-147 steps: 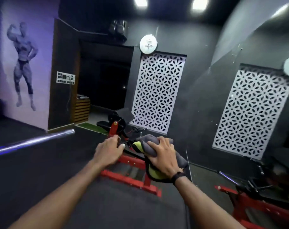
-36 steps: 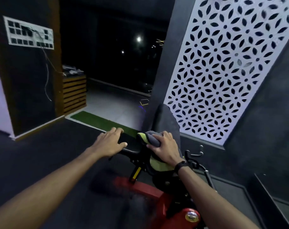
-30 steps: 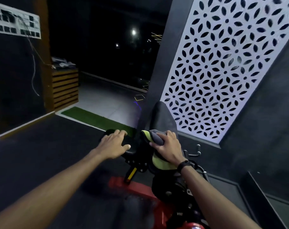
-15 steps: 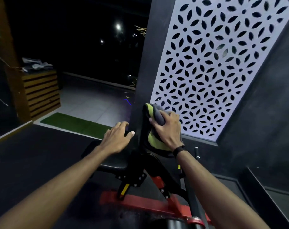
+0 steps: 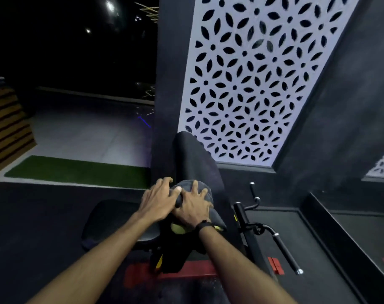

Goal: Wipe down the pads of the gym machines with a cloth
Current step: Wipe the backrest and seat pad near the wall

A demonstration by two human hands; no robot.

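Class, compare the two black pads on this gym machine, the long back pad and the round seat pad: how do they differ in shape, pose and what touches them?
The back pad is long and narrow; the seat pad is broad and rounded. The back pad slopes upward toward the wall; the seat pad lies nearly flat. The cloth and right hand press on the back pad; nothing lies on the seat pad's visible surface. Both are black, padded.

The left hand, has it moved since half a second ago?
Yes. The left hand left the black seat pad and went right, onto the grey and yellow cloth, beside the right hand.
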